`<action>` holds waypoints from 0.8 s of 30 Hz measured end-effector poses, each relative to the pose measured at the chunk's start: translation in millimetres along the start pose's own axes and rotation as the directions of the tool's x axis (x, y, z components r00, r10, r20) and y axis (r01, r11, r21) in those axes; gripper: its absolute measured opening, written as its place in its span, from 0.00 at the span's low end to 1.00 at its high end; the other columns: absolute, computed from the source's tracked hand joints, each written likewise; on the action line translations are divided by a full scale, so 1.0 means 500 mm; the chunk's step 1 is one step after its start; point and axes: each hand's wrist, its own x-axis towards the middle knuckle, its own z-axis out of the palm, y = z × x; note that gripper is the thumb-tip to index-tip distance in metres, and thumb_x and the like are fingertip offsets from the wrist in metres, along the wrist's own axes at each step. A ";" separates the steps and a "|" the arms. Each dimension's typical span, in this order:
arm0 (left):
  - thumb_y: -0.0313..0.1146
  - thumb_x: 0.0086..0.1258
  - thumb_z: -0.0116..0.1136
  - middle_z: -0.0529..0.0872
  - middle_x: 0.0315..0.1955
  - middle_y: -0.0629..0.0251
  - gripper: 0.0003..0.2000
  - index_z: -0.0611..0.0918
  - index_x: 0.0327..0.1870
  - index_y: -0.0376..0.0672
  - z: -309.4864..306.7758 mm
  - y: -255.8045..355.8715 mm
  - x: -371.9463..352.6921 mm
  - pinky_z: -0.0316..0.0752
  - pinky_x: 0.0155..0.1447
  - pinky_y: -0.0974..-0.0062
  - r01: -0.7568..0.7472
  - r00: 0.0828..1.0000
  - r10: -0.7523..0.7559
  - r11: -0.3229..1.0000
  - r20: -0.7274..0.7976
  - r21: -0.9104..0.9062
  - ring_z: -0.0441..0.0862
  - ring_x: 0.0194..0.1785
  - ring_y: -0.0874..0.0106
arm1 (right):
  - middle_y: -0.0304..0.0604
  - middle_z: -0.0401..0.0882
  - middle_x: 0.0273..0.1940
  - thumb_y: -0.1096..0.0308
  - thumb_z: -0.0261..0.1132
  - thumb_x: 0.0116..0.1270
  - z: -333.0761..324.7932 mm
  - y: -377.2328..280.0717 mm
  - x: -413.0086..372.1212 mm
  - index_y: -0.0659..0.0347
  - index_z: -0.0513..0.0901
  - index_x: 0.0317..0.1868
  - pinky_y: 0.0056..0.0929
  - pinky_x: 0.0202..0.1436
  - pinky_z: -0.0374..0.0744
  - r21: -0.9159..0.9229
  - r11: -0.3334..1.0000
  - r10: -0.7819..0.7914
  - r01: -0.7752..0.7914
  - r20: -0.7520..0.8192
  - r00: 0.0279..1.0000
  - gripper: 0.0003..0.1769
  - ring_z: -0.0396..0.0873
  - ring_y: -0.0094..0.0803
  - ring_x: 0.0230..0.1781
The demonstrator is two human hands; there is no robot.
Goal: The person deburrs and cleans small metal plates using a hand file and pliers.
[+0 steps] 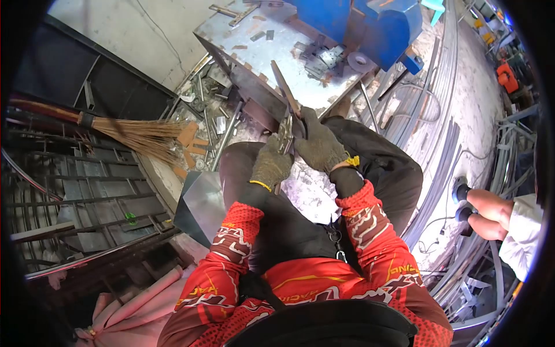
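Both hands wear dark knitted work gloves and come together over my lap, in front of the metal-topped table. My left hand [272,159] is closed around a small bundle of flat metal pieces [285,134], and a short end of something pokes out below it. My right hand [319,143], with yellow at its cuff, is closed around the lower end of a long flat metal strip [282,84]. The strip points up and away toward the tabletop. Its lower end meets the metal pieces, and the fingers hide exactly how they touch.
The metal table [243,43] ahead bears small plates [324,61], a disc [359,62] and a blue machine [381,34]. Left lie a stick broom [139,132] and metal scraps. Long metal bars [430,168] cover the floor at right, near another person's legs [488,211].
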 end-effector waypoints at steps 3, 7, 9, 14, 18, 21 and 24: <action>0.34 0.67 0.66 0.87 0.59 0.42 0.29 0.77 0.71 0.40 -0.005 0.003 -0.003 0.79 0.68 0.56 0.071 0.996 -0.072 0.997 0.060 0.015 0.84 0.64 0.44 | 0.76 0.82 0.54 0.65 0.62 0.66 -0.006 0.009 -0.079 0.58 0.64 0.74 0.66 0.58 0.78 0.016 1.000 -0.018 0.018 -0.030 0.999 0.36 0.81 0.77 0.56; 0.35 0.67 0.66 0.87 0.58 0.42 0.29 0.77 0.71 0.41 0.005 -0.009 -0.018 0.80 0.66 0.55 0.067 0.997 -0.068 0.997 0.040 0.023 0.85 0.64 0.44 | 0.76 0.82 0.53 0.68 0.61 0.65 0.000 0.017 -0.156 0.56 0.62 0.77 0.67 0.58 0.77 0.045 0.998 0.051 -0.051 -0.002 0.999 0.39 0.81 0.77 0.56; 0.34 0.67 0.66 0.87 0.58 0.41 0.30 0.77 0.71 0.41 0.018 -0.027 -0.005 0.80 0.66 0.54 -0.024 0.999 0.025 0.999 -0.039 0.037 0.85 0.63 0.43 | 0.77 0.83 0.51 0.67 0.62 0.65 0.007 0.015 -0.117 0.55 0.64 0.74 0.66 0.58 0.77 0.053 0.999 -0.007 0.012 -0.084 0.996 0.36 0.81 0.77 0.56; 0.34 0.66 0.67 0.87 0.57 0.41 0.29 0.78 0.71 0.41 -0.009 0.018 -0.009 0.80 0.66 0.54 0.126 0.991 -0.130 0.988 0.038 0.094 0.84 0.63 0.42 | 0.78 0.83 0.50 0.65 0.63 0.66 -0.003 0.014 -0.004 0.57 0.65 0.71 0.65 0.59 0.78 0.033 0.999 -0.024 0.025 -0.033 0.999 0.33 0.80 0.77 0.56; 0.33 0.65 0.67 0.88 0.58 0.43 0.29 0.78 0.70 0.41 0.012 -0.015 -0.004 0.80 0.67 0.56 0.065 0.998 -0.065 0.997 0.002 0.033 0.85 0.64 0.45 | 0.75 0.82 0.55 0.68 0.64 0.65 -0.002 0.013 -0.114 0.58 0.65 0.73 0.61 0.61 0.78 0.020 0.996 0.090 -0.090 0.029 0.996 0.36 0.79 0.74 0.61; 0.31 0.66 0.66 0.88 0.57 0.44 0.28 0.78 0.70 0.40 0.027 -0.037 -0.007 0.80 0.66 0.58 -0.027 0.998 0.026 1.000 -0.062 -0.014 0.86 0.63 0.48 | 0.75 0.80 0.56 0.69 0.64 0.64 0.014 0.015 -0.146 0.59 0.63 0.74 0.61 0.61 0.78 0.066 0.997 0.033 -0.031 -0.027 0.999 0.38 0.78 0.73 0.63; 0.30 0.66 0.66 0.88 0.57 0.44 0.29 0.78 0.71 0.39 0.019 -0.023 -0.007 0.80 0.66 0.58 -0.045 0.998 0.047 0.998 -0.051 0.034 0.86 0.63 0.48 | 0.76 0.83 0.50 0.66 0.61 0.63 0.016 -0.001 -0.044 0.60 0.66 0.71 0.65 0.59 0.79 0.029 0.996 0.083 -0.082 -0.064 0.994 0.34 0.81 0.76 0.54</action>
